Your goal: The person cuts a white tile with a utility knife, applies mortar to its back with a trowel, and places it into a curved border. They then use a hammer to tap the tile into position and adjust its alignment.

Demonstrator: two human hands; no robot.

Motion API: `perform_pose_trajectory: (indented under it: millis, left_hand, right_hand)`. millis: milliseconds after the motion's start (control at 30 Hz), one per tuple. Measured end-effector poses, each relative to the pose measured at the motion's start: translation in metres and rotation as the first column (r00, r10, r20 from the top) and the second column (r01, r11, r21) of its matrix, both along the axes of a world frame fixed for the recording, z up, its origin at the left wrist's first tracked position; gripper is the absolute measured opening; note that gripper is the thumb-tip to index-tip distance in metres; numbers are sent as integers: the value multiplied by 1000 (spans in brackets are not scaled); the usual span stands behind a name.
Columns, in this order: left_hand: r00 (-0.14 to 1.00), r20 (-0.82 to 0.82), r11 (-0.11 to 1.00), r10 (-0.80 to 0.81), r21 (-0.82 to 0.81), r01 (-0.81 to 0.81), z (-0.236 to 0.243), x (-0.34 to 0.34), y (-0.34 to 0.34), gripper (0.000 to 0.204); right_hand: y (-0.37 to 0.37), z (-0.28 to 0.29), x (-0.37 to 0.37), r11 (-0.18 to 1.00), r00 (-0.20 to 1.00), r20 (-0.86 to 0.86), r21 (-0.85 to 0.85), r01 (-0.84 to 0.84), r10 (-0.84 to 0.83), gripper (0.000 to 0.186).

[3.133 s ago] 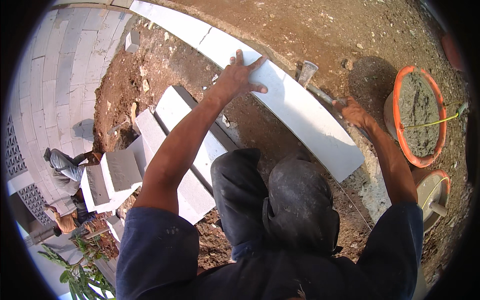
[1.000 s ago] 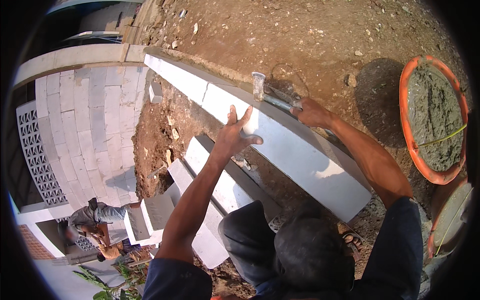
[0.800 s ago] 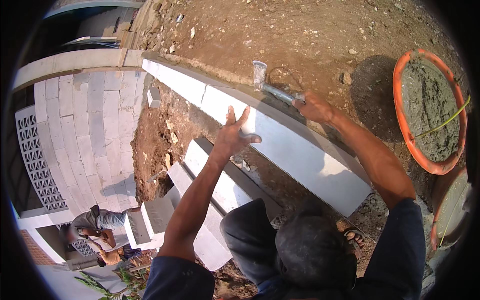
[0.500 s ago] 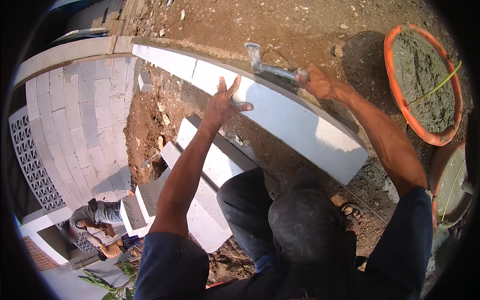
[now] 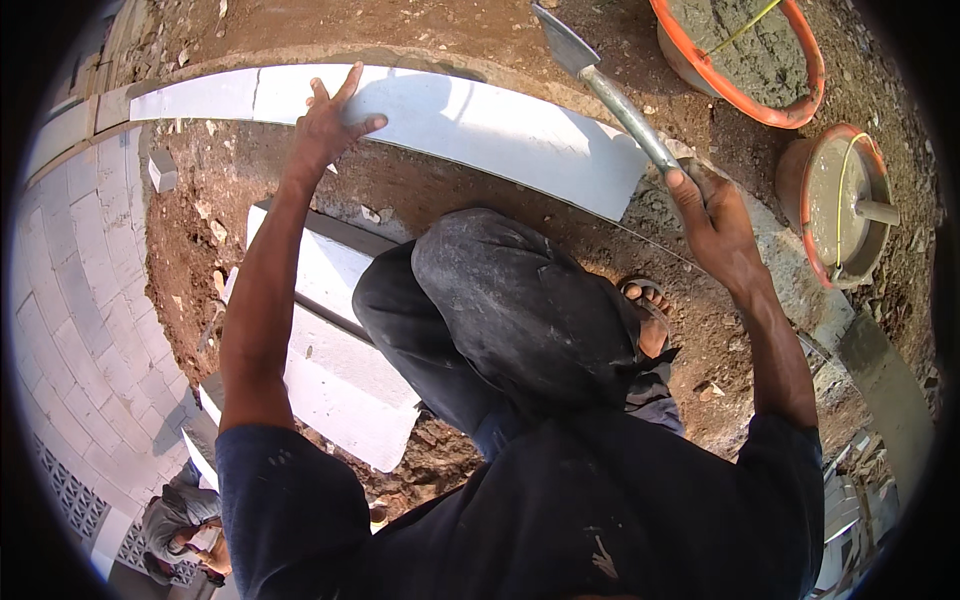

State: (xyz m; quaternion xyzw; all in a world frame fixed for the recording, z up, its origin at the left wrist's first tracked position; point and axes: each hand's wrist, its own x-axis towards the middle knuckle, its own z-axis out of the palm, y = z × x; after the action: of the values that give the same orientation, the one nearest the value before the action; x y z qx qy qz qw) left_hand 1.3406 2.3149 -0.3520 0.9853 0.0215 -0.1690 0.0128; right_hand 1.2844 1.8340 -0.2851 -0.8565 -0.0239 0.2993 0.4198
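Note:
A row of long white lightweight concrete blocks (image 5: 455,120) runs across the upper middle, with a thin joint towards its left. On the row's near edge rests my left hand (image 5: 325,125), open, thumb and fingers spread. My right hand (image 5: 708,212) is closed round the tubular metal handle of a hammer (image 5: 632,118). The hammer's grey, blade-like head points up and away, above the soil beyond the row's right end. A taut string (image 5: 655,245) leads off from that end. What lies beneath the blocks is mostly hidden.
Two orange-rimmed buckets, one of grey mortar (image 5: 820,75) and one of paler liquid (image 5: 885,215), stand at the right. Loose white blocks (image 5: 340,385) lie beside my knee (image 5: 500,270). A block wall (image 5: 85,270) rises at left; another person (image 5: 185,530) is beyond the lower left.
My right hand has lifted the hammer away from the block row, turning its head up and outward. My left hand stays spread on the blocks. The whole view has shifted, bringing my knee into sight.

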Motion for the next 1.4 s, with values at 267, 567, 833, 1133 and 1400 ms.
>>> perform_pose_trajectory:
  millis: [267, 567, 833, 1133, 1400]
  left_hand:
    - [1000, -13, 999, -21, -25, 21, 6, -3, -3, 93]
    - [999, -44, 1000, 6, -3, -6, 8, -4, -2, 90]
    - [998, -59, 996, 23, -83, -28, 17, -8, -9, 89]
    - [994, -101, 991, 31, -123, -43, 24, -7, -5, 93]
    - [999, -32, 982, 18, -186, -23, 19, -9, 1, 93]
  right_hand:
    - [41, 15, -80, 935, 947, 135, 252, 251, -290, 54]
    - [51, 5, -88, 966, 958, -160, 60, 251, -239, 56]
    - [40, -26, -73, 986, 990, -106, -146, 75, -91, 57]
    - [-4, -55, 101, 987, 1000, 11, -157, -15, 17, 55]
    - [-15, -155, 65, 970, 971, -97, -80, -228, 220, 49]
